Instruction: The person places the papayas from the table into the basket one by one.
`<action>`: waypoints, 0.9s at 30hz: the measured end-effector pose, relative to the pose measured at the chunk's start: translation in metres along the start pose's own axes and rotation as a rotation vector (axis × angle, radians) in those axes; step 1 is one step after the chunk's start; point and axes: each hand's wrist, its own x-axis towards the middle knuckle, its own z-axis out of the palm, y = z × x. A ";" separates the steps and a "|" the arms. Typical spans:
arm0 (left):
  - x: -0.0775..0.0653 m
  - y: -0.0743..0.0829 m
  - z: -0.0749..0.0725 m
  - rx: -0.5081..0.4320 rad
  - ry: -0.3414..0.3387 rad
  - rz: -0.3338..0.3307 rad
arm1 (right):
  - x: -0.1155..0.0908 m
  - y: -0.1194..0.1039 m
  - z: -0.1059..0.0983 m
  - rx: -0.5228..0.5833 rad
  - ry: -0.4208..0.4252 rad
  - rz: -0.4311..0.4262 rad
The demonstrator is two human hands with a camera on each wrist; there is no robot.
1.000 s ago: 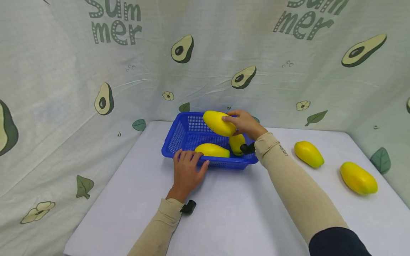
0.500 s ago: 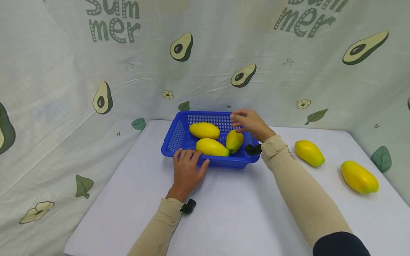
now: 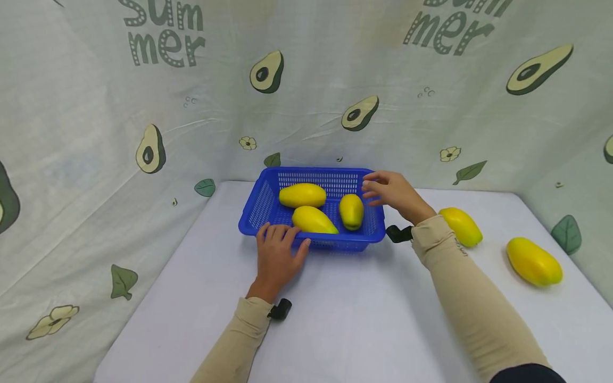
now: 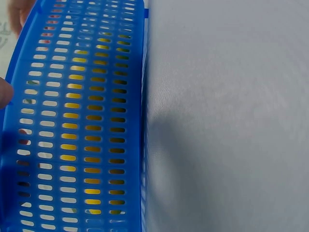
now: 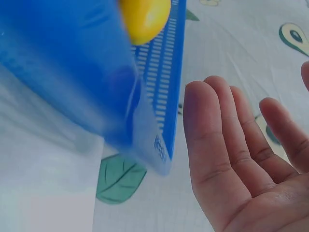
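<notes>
A blue plastic basket with slotted walls stands at the back of the white table. Inside lie three yellow papayas: one at the back left, one at the front and one at the right. My left hand grips the front rim, fingers hooked over it; through the slots in the left wrist view, bits of fingers show inside. Beside the basket's right end, my right hand hovers with nothing in it. The right wrist view shows its fingers extended and loosely bent.
Two more papayas lie on the table to the right, one partly behind the right forearm and one nearer the right edge. A printed cloth hangs close behind the basket and along both sides.
The right hand has set its papaya down at the back left of the basket, let go and drawn away to the right. My left hand has stayed on the rim.
</notes>
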 end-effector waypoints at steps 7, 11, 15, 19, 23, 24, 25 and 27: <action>0.002 0.000 0.001 0.011 0.000 0.001 | -0.013 0.008 -0.021 -0.014 0.059 -0.030; 0.002 0.000 0.000 0.011 -0.009 -0.004 | -0.022 0.016 -0.030 -0.047 0.098 -0.039; 0.001 0.001 0.001 0.014 -0.012 -0.007 | -0.030 0.021 -0.036 -0.086 0.124 -0.040; 0.000 0.001 0.001 0.019 -0.013 -0.010 | -0.040 0.025 -0.043 -0.133 0.167 -0.053; 0.000 0.000 0.001 0.017 -0.004 -0.005 | -0.052 0.031 -0.049 -0.189 0.196 -0.053; 0.000 0.000 0.001 0.017 -0.002 -0.002 | -0.054 0.032 -0.050 -0.200 0.197 -0.048; 0.000 0.000 0.001 0.017 -0.001 0.000 | -0.057 0.033 -0.051 -0.207 0.197 -0.042; 0.001 0.000 0.000 0.013 0.009 0.007 | -0.061 0.036 -0.053 -0.214 0.201 -0.032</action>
